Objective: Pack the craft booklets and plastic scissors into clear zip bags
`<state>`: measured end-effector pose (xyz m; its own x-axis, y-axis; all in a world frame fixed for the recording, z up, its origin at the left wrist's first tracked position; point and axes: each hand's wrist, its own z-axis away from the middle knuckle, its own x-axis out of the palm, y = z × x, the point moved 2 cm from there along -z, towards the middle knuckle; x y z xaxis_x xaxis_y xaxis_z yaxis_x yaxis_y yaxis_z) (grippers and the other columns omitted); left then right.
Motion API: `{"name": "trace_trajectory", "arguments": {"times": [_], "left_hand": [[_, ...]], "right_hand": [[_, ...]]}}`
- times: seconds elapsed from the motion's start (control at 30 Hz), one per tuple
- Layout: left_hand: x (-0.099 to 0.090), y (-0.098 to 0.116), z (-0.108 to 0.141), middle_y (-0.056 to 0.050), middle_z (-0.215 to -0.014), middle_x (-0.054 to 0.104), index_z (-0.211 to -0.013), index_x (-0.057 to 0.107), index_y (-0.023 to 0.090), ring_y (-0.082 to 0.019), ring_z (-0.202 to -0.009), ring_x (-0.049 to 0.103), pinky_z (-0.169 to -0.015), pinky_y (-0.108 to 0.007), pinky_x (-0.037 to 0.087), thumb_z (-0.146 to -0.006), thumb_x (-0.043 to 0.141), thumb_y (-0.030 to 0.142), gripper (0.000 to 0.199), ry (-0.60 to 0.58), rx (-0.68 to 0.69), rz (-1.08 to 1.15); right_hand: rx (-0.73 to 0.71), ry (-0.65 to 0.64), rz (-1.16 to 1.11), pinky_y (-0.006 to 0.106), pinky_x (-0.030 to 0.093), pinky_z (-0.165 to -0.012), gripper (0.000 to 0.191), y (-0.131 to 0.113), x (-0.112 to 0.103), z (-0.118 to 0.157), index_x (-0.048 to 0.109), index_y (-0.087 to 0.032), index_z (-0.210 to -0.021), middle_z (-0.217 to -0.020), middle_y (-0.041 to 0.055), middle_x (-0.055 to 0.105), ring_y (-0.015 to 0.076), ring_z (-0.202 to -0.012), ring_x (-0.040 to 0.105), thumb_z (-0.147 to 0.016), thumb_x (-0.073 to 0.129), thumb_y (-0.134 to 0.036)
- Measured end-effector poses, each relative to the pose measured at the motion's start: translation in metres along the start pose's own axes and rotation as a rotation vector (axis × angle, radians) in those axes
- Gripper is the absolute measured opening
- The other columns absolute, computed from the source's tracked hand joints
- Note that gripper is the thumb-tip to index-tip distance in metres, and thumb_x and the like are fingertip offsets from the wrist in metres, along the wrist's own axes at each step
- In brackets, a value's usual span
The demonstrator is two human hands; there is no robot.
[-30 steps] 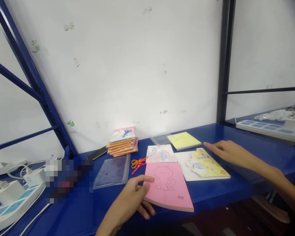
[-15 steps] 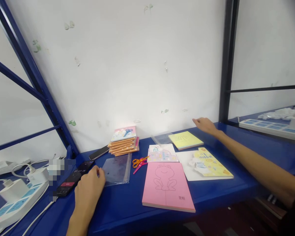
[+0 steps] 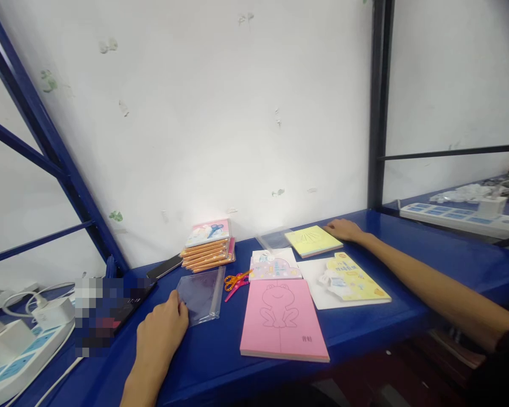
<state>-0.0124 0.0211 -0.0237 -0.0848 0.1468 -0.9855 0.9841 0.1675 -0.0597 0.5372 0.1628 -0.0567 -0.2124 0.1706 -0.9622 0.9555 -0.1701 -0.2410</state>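
My left hand (image 3: 163, 325) rests palm down on the blue table, its fingers curled in beside a clear zip pouch (image 3: 201, 297). My right hand (image 3: 345, 230) lies at the far right corner of a yellow paper pad (image 3: 314, 241), loosely curled. Whether its fingertips touch the pad is unclear. Between my hands lies a pink paper pad (image 3: 283, 319) printed with a frog outline. Just left of it are orange scissors (image 3: 234, 281) and pink scissors (image 3: 236, 289), partly overlapping. Behind the pink pad are a lilac printed cover (image 3: 275, 265) and a yellow printed cover (image 3: 354, 277) on white sheets.
A stack of packaged craft sets (image 3: 207, 246) stands near the wall, beside a dark phone (image 3: 165, 267). Another phone (image 3: 129, 308), partly pixelated, lies left of my left hand. Power strips (image 3: 29, 350) with plugs and cables sit at the left, and another (image 3: 458, 217) at the right.
My right hand has come down onto the table beside the yellow pad. My left hand stays by the clear pouch, slightly closer to it. The view has shifted a little to the right.
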Motion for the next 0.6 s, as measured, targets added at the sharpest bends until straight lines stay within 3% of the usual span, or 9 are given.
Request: {"name": "trace_trajectory", "arguments": {"times": [0.6], "left_hand": [[0.0021,-0.0014,-0.002,-0.018,-0.101,0.075,-0.108,0.057,0.02,-0.041,-0.095,0.072,-0.074,-0.045,0.048,-0.097,0.023,0.029,0.037,-0.013,-0.004,-0.036]], "right_hand": [[-0.006,-0.037,0.019,0.04,0.05,-0.077,0.053,0.0035,-0.0018,-0.0005,0.074,-0.021,-0.087,-0.102,0.0141,0.075,0.0327,-0.094,0.069,-0.097,0.039,-0.059]]}}
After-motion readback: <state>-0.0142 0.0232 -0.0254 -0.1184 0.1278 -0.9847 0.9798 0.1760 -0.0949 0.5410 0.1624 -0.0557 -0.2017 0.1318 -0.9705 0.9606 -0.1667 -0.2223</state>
